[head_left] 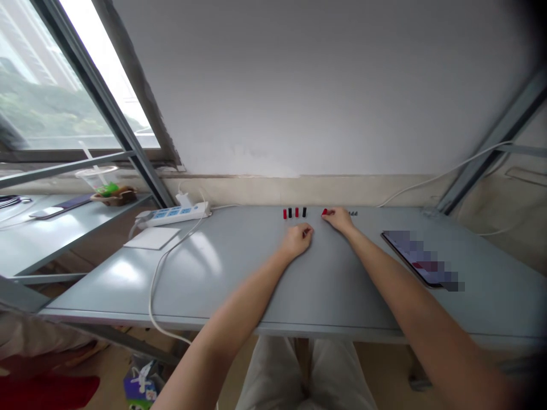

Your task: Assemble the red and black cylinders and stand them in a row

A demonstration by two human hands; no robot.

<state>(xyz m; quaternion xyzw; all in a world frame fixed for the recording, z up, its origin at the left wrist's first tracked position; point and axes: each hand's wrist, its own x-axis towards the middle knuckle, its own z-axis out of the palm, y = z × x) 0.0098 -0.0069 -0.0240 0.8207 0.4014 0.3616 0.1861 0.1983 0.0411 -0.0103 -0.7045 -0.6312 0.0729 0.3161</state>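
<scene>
Along the back of the grey desk (256, 285) stands a short row of small upright cylinders: a red cylinder (285, 214), a black cylinder (290, 212), a second red cylinder (297, 212) and another black cylinder (304, 212). To the right of them, my right hand (338, 218) pinches a further red cylinder (324, 212), which looks tilted. My left hand (297, 241) is closed just in front of the row, its fingers curled together; whatever may be in them is too small to make out. Beyond my right hand lie several tiny dark pieces (353, 214), partly hidden.
A phone or tablet (410, 256) lies on the right. At the left are a power strip (175, 213), a white flat box (151, 238) and a cable (164, 256) crossing the front edge. The wall (299, 102) rises behind; metal posts flank the desk.
</scene>
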